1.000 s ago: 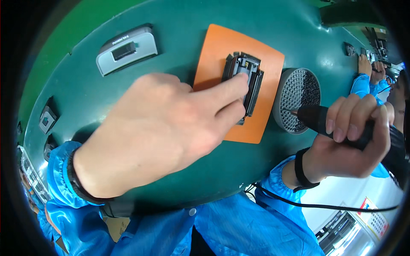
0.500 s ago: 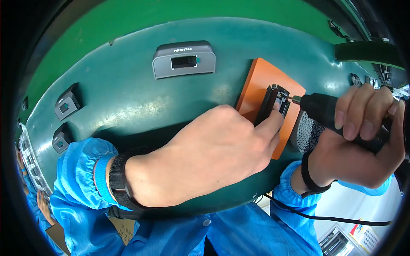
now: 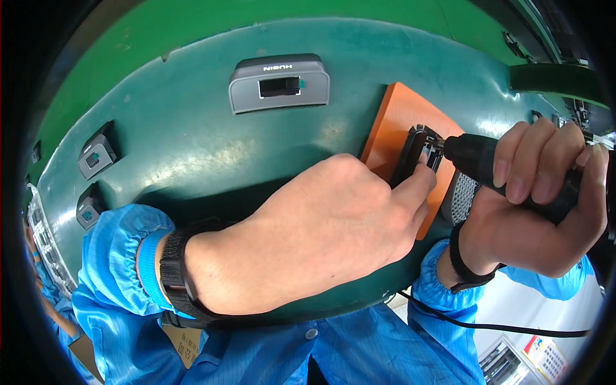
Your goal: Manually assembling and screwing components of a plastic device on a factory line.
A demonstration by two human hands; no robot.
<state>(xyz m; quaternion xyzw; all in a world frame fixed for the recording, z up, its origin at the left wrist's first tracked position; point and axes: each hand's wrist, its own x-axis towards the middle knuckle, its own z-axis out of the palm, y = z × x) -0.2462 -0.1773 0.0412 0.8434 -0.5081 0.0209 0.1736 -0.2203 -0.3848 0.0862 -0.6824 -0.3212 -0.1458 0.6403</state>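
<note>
A small black housing (image 3: 409, 156) with an open, detailed inside lies on an orange block (image 3: 384, 122). My left hand (image 3: 327, 224) is closed on it, its fingertips pressing it against the block. In my right hand (image 3: 545, 192) is a black electric screwdriver (image 3: 473, 156), with the fingers wrapped round its body. It is held nearly level, pointing left. The tip of its bit meets the upper right part of the housing, beside my left fingertips; any screw there is too small to make out.
A grey device shell (image 3: 314, 90) with a dark window stands beyond my hands. Two smaller-looking grey shells (image 3: 96, 157) (image 3: 90, 205) are at the left of the green table (image 3: 192, 96). Right of the block is a grey meshed object (image 3: 461, 200). A black cable (image 3: 500, 327) runs at lower right.
The screwdriver has shifted slightly left and its bit sits closer in to the housing, with less of the shaft showing. The left hand keeps its grip on the housing.
</note>
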